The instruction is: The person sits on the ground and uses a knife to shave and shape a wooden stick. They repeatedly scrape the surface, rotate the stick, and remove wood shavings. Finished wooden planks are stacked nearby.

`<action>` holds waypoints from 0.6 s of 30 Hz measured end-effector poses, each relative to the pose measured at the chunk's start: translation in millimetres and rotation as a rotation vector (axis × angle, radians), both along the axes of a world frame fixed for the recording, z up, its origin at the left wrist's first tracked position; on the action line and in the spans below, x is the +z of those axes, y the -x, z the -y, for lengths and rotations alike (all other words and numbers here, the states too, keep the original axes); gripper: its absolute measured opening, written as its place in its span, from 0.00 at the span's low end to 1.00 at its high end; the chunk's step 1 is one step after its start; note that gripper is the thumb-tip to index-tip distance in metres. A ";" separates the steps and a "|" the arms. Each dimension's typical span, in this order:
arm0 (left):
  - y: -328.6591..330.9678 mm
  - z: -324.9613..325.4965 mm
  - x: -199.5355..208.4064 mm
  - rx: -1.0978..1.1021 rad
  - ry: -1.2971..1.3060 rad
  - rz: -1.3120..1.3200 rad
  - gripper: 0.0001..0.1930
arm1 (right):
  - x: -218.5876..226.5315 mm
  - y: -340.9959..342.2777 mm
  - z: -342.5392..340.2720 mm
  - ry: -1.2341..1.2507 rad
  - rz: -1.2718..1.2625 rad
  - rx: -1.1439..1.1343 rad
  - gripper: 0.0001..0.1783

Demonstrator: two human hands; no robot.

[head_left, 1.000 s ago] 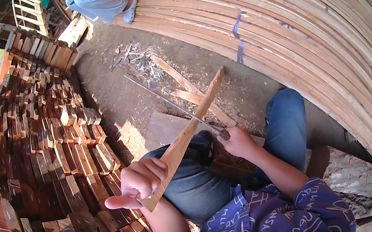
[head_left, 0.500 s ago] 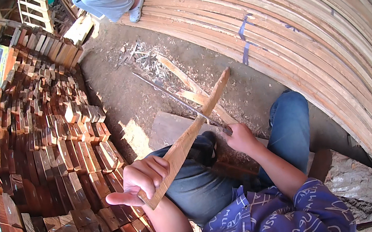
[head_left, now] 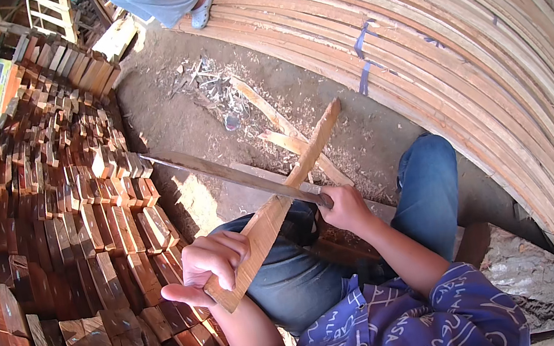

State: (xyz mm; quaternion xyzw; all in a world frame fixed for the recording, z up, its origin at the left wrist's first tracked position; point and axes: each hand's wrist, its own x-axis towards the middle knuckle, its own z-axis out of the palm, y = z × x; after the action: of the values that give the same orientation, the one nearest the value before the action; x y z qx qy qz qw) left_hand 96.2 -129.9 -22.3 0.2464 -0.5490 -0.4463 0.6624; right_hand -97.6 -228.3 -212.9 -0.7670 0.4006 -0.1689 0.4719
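Observation:
My left hand (head_left: pixel 213 263) grips the near end of a pale wooden slat (head_left: pixel 262 238), with the thumb stuck out to the left. The slat slopes up and away to the right, and its far end is narrower. In my right hand (head_left: pixel 346 208) is a long machete (head_left: pixel 222 173); the fingers are closed round its handle. Its blade lies across the middle of the slat and points to the far left. Whether the edge bites into the wood I cannot tell.
Loose wood strips (head_left: pixel 269 106) and shavings lie on the ground (head_left: pixel 159 105) ahead. Stacked wood blocks (head_left: pixel 111 274) fill the left. Long bundled strips (head_left: pixel 416 40) curve along the right. Another person's foot (head_left: pixel 202 9) rests at the far bundle. A rough log (head_left: pixel 525 256) lies lower right.
The machete has swung leftward and turned, so more of its flat blade shows. It now crosses the slat nearer my left hand. My right hand has shifted slightly left; my left hand hardly moved.

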 end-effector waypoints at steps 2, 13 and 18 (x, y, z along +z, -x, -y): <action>3.0 0.4 -0.8 -0.027 0.010 0.018 0.45 | -3.8 1.7 0.8 0.029 0.010 -0.016 0.12; -11.9 0.0 -6.1 -0.027 0.001 -0.052 0.45 | -52.4 24.8 8.7 0.042 -0.080 -0.186 0.06; -5.7 1.7 -4.7 -0.047 -0.010 -0.038 0.44 | -10.6 20.4 4.4 0.047 0.025 -0.132 0.08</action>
State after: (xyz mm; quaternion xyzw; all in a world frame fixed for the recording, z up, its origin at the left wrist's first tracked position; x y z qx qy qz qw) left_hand 101.9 -131.6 -27.0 0.2280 -0.5396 -0.4692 0.6608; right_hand -118.0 -232.7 -223.5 -0.7476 0.4405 -0.2186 0.4464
